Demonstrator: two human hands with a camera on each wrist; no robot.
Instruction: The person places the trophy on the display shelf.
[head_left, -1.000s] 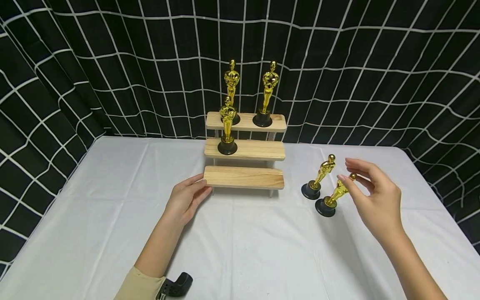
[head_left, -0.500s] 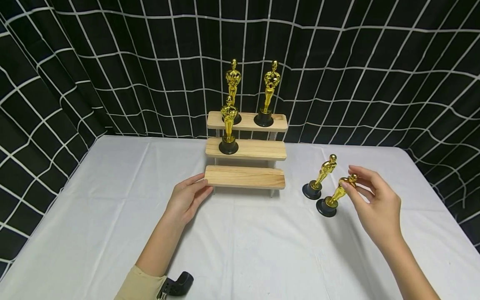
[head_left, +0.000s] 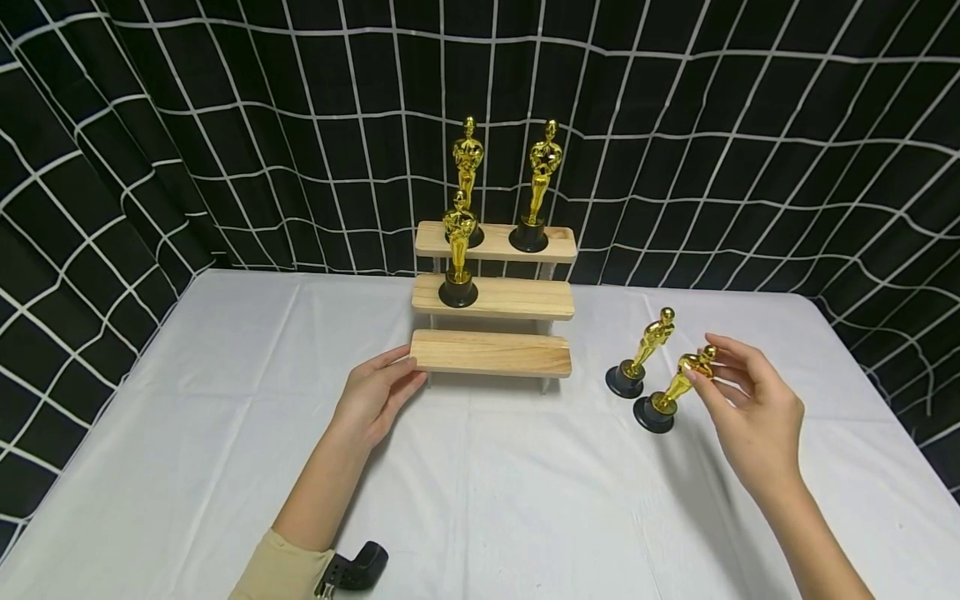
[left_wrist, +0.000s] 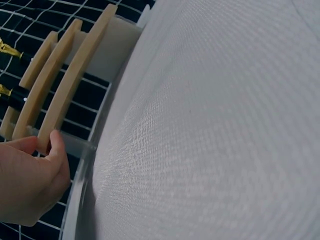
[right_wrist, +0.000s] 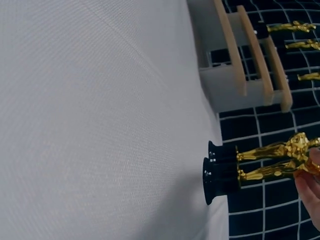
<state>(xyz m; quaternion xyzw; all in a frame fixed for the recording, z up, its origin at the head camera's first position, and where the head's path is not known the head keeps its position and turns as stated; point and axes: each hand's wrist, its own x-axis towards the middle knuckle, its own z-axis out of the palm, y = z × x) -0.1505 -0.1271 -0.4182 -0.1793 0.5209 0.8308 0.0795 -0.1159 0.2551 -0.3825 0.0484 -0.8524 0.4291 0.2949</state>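
My left hand [head_left: 378, 398] pinches the left end of the lowest board of a three-tier wooden display shelf [head_left: 491, 353]; the left wrist view shows thumb and fingers at the board's corner [left_wrist: 50, 137]. On the right, my right hand [head_left: 750, 408] holds a gold trophy statuette [head_left: 681, 383] by its upper body, between thumb and fingers. Its black base [right_wrist: 220, 181] stands on the table. Just behind it stands a second gold statuette [head_left: 651, 343], untouched. The right wrist view shows only the fingertips [right_wrist: 307, 192] of that hand.
Two gold statuettes stand on the top tier, one left [head_left: 468, 158] and one right [head_left: 542, 175]. A third statuette [head_left: 458, 242] stands at the middle tier's left. A white cloth [head_left: 525, 492] covers the table. Behind hangs a black curtain [head_left: 300, 150] with white grid lines.
My right hand has closed its thumb and fingers onto the nearer statuette, which it did not grip a second ago. My left hand stays on the lowest board.
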